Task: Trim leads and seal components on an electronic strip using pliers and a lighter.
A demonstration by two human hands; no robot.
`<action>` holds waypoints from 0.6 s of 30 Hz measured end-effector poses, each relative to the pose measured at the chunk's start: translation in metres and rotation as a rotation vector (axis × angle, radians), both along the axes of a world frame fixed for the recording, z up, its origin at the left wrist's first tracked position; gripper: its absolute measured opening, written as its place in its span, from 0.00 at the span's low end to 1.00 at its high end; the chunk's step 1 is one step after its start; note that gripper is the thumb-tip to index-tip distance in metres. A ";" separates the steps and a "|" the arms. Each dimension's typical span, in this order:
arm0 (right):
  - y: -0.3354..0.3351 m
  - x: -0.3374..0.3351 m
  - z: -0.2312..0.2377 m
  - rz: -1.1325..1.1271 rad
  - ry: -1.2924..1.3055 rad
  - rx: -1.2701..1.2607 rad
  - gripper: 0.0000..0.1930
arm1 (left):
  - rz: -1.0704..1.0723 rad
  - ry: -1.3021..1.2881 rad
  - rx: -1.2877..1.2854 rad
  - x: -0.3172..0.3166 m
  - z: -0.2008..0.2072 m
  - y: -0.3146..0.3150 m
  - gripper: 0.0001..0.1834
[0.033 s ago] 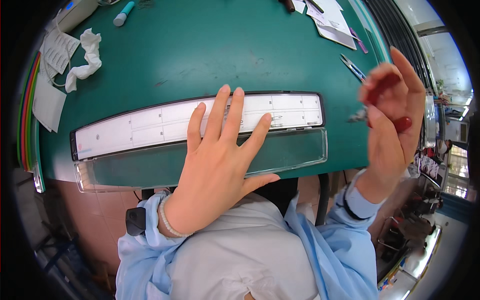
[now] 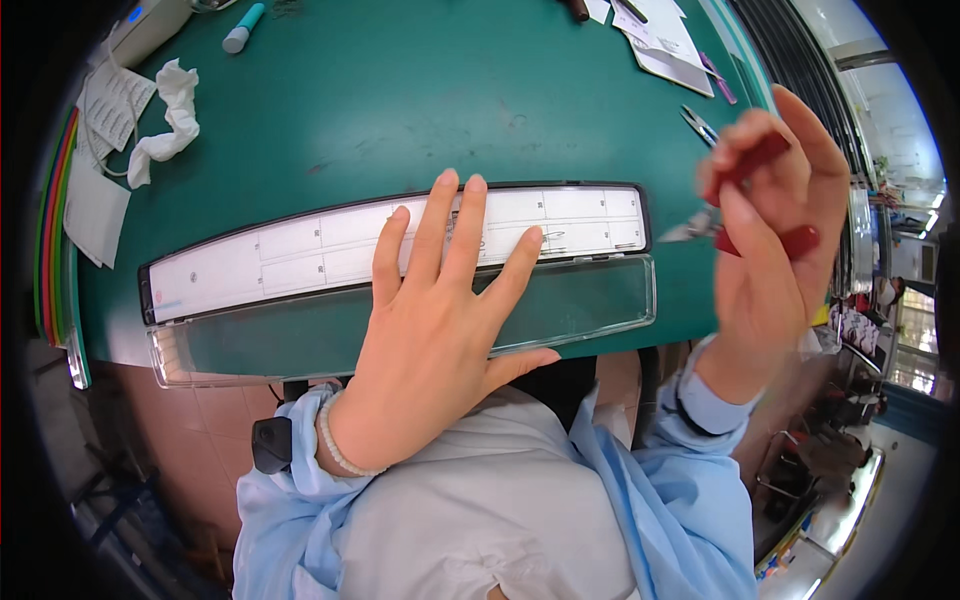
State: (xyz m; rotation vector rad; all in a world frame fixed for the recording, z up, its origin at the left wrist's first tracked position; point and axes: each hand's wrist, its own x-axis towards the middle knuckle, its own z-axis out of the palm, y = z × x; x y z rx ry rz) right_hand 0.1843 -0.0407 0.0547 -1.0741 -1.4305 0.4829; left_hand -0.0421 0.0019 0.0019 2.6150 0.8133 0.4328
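My left hand [image 2: 435, 275] lies flat across a long black case [image 2: 645, 215], fingers spread. White paper strips [image 2: 225, 265] with a printed grid line the case, and small thin needle-like pieces [image 2: 557, 235] lie on them near my index fingertip. The case's clear lid [image 2: 590, 300] is folded down toward me; my thumb and palm are over it. Raised to the right of the case, my right hand [image 2: 775, 220] is closed around red-handled pliers [image 2: 800, 243]. Their pointed metal jaws [image 2: 690, 226] aim left toward the case's right end, apart from it. The hand is slightly blurred.
Small spring snips [image 2: 698, 125] lie behind my right hand. Papers [image 2: 675, 55] and a purple pen [image 2: 718, 78] are at the far right. Crumpled tissue [image 2: 170, 125], notes [image 2: 95, 210] and a teal-capped tube [image 2: 243, 28] sit on the left of the green tabletop [image 2: 400, 100].
My right hand has shifted a little left with the pliers, and their jaws now show more plainly, pointing left. My left hand stays in place on the case.
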 end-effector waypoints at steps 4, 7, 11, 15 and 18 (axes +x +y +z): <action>0.022 -0.014 -0.027 0.011 0.233 0.172 0.16 | 0.015 0.038 -0.032 0.004 0.002 0.000 0.45; 0.021 -0.026 -0.040 -0.029 0.293 0.282 0.22 | 0.016 0.052 -0.054 0.005 0.004 0.001 0.46; 0.018 -0.027 -0.047 -0.068 0.172 0.251 0.29 | 0.024 0.079 -0.060 0.007 0.003 0.003 0.46; 0.014 -0.024 -0.037 -0.099 -0.042 0.104 0.34 | 0.029 0.108 -0.066 0.007 0.005 0.003 0.47; 0.019 -0.041 -0.040 -0.211 0.088 0.178 0.36 | 0.024 0.101 -0.079 0.007 0.003 0.004 0.48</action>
